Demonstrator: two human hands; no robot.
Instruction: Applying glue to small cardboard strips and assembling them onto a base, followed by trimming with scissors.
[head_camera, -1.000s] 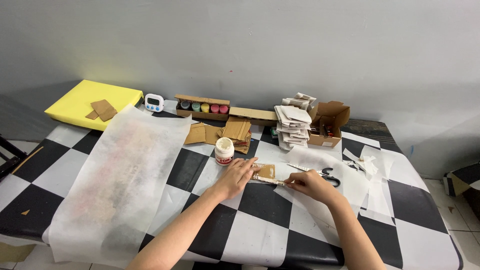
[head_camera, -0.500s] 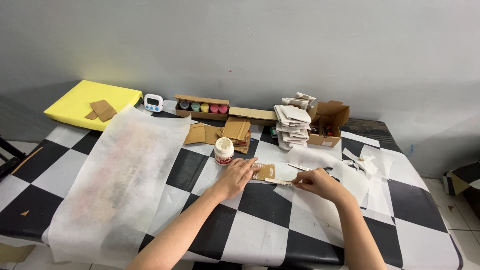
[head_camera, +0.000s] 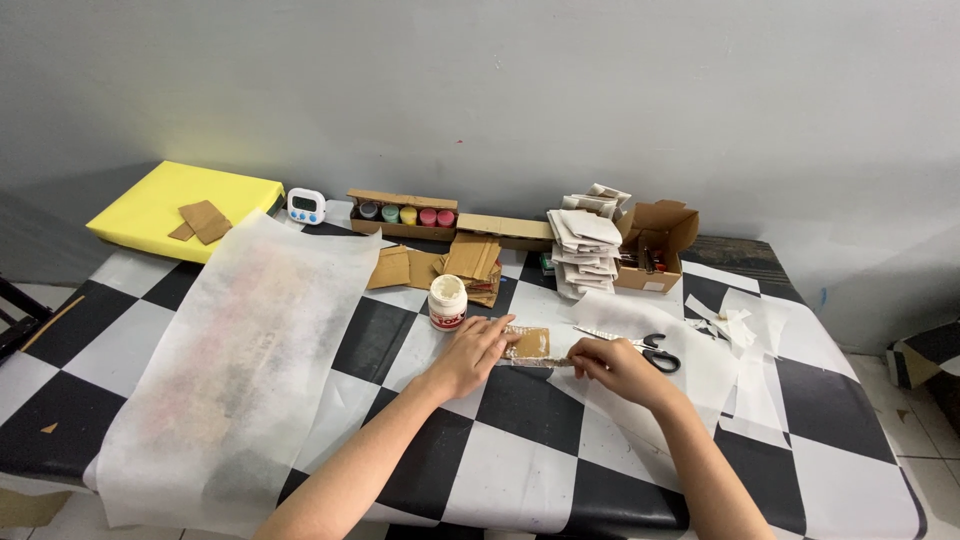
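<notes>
A small brown cardboard piece (head_camera: 530, 343) is pressed flat on the checkered table (head_camera: 520, 470), near the table's middle, on a white square beside a black one. It is held at its left edge by the left hand (head_camera: 470, 355), whose fingers (head_camera: 497, 335) are laid together on it. Its right end is met by the right hand (head_camera: 610, 365), whose fingers are curled together at the lower right corner; whether anything thin is pinched there cannot be told. A white glue jar (head_camera: 447, 302) with a red label stands just beyond the left hand. Black-handled scissors (head_camera: 655, 352) lie just beyond the right hand, on white paper sheets (head_camera: 700, 370). A large white sheet (head_camera: 250, 360) is spread over the table's left half, its near edge hanging past the front rim. Open checkered surface is seen between the forearms and toward the front edge. Along the far edge are ranged a yellow pad (head_camera: 160, 205), a small timer (head_camera: 305, 206), a paint box (head_camera: 402, 214), cardboard pieces (head_camera: 450, 265), stacked papers (head_camera: 585, 250) and an open carton (head_camera: 655, 245).
</notes>
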